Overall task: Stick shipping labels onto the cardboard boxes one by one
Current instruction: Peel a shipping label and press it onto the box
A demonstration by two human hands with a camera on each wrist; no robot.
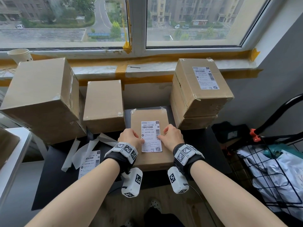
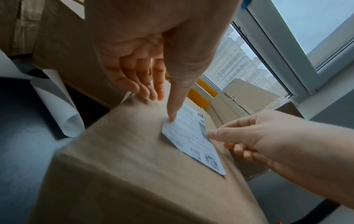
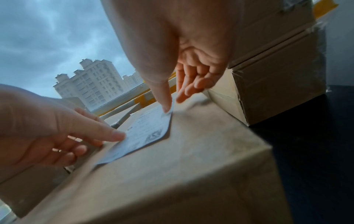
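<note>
A flat cardboard box lies on the black table in front of me, with a white shipping label on its top. My left hand presses its thumb on the label's left edge, the fingers resting straight on the box. The thumb of my right hand presses the label's right edge, its fingers loosely bent. The left wrist view shows the left hand, label, box and right hand. In the right wrist view the right hand and left hand touch the label on the box.
Two unlabelled boxes stand to the left, a large one and a smaller one. A stack of boxes with a label on top stands to the right. A spare label sheet and peeled backing papers lie at the left. A wire basket is at far right.
</note>
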